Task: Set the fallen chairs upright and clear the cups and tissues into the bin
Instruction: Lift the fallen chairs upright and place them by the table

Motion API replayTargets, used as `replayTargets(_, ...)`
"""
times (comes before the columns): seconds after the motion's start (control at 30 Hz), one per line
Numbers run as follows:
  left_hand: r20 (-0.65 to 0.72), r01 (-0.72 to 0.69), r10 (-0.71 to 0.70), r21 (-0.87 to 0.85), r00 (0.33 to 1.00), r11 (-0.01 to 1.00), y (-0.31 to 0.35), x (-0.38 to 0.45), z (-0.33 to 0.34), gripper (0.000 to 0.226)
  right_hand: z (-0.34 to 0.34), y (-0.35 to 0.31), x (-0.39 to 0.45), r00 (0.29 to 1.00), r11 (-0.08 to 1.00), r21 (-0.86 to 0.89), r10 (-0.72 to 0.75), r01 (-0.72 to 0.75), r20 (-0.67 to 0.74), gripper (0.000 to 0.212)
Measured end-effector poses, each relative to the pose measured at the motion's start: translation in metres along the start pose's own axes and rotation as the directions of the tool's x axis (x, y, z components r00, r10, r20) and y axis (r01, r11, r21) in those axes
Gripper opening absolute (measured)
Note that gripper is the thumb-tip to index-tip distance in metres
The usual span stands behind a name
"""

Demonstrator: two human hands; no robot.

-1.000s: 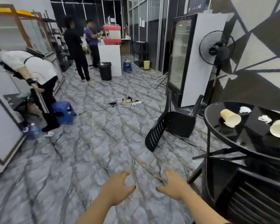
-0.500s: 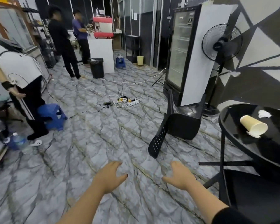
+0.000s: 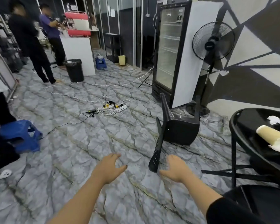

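Observation:
A black plastic chair (image 3: 178,130) lies tipped on its side on the marble floor, its backrest pointing toward me. My right hand (image 3: 174,170) is open, just right of the backrest's near tip, not touching it. My left hand (image 3: 111,167) is open too, hovering over bare floor left of the chair. A paper cup (image 3: 272,138) lies on its side on the round black table (image 3: 242,126) at the right, with a crumpled tissue (image 3: 274,119) behind it and another scrap at the cup's mouth. A black bin (image 3: 75,70) stands far back by a white counter.
A power strip with tangled cables (image 3: 113,107) lies mid-floor. A glass-door fridge (image 3: 173,50) and a standing fan (image 3: 212,44) stand behind the chair. A blue stool (image 3: 19,135) sits left, beside a person's legs. Two people stand near the bin. Another dark chair (image 3: 257,202) is at bottom right.
I have moved forward toward the fallen chair and turned left; the table slid to the right edge and one cup left the view. Both hands stayed open, reaching ahead.

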State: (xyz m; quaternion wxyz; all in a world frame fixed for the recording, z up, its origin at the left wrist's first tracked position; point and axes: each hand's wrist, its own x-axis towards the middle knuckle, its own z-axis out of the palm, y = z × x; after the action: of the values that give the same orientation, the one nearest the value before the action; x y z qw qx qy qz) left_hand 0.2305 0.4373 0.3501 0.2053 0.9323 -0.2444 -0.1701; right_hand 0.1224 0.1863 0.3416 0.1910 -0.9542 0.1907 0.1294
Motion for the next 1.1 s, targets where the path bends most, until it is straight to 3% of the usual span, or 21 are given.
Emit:
replayTargets(0.3,0.154,-0.167,0.152,0.089,0.976,0.982,-0.075,0.148,-0.073,0.067,-0.008,-0.078,0.111,0.979,0.974,0.108,0.202,-0.199,-0.019,0.084)
replayTargets(0.5,0.264,-0.266,0.225,0.13,0.938,0.955,-0.091,0.236,-0.094,0.066,-0.009,-0.09,0.166,0.947,0.929,0.185,0.32,-0.321,0.035,0.083)
replayTargets(0.73,0.293,-0.374,0.325,0.128,0.899,0.919,-0.068,0.356,-0.094,0.061,-0.027,-0.061,0.248,0.897,0.862,0.259,0.438,-0.436,0.052,0.066)
replayTargets(1.1,0.441,-0.539,0.412,0.214,0.798,0.815,0.017,0.554,-0.111,0.067,-0.087,-0.01,0.382,0.847,0.783,0.356,0.53,-0.51,0.047,0.082)
